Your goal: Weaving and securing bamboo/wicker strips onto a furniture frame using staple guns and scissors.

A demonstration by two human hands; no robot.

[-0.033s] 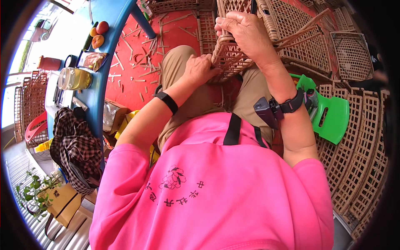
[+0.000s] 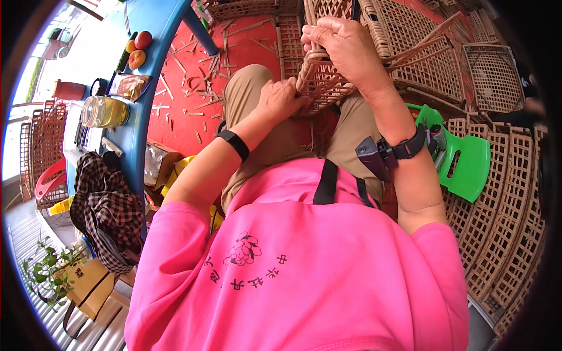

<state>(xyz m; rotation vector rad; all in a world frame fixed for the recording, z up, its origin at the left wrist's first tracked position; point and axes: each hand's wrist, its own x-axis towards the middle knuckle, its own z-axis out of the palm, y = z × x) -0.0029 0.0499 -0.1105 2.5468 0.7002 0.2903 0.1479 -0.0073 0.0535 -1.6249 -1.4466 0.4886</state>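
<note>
In front of my knees stands a brown woven wicker piece [image 2: 323,88], box-like, with an open lattice side and a thick braided rim. My left hand [image 2: 280,99] is closed on its near left corner, the fingertips partly hidden behind the weave. Over the top edge of the same piece, my right hand [image 2: 346,50] has its fingers curled and pinched together. What lies between those fingertips is too small to make out. Several loose wicker strands [image 2: 424,50] stick out to the right, past my right wrist.
A blue table [image 2: 137,126] on the left carries fruit [image 2: 142,40], a jar of yellow liquid [image 2: 105,112] and a checked cloth [image 2: 105,210]. Cut strips litter the red floor [image 2: 175,128]. To the right are a green plastic chair [image 2: 471,164] and stacked woven panels [image 2: 497,234].
</note>
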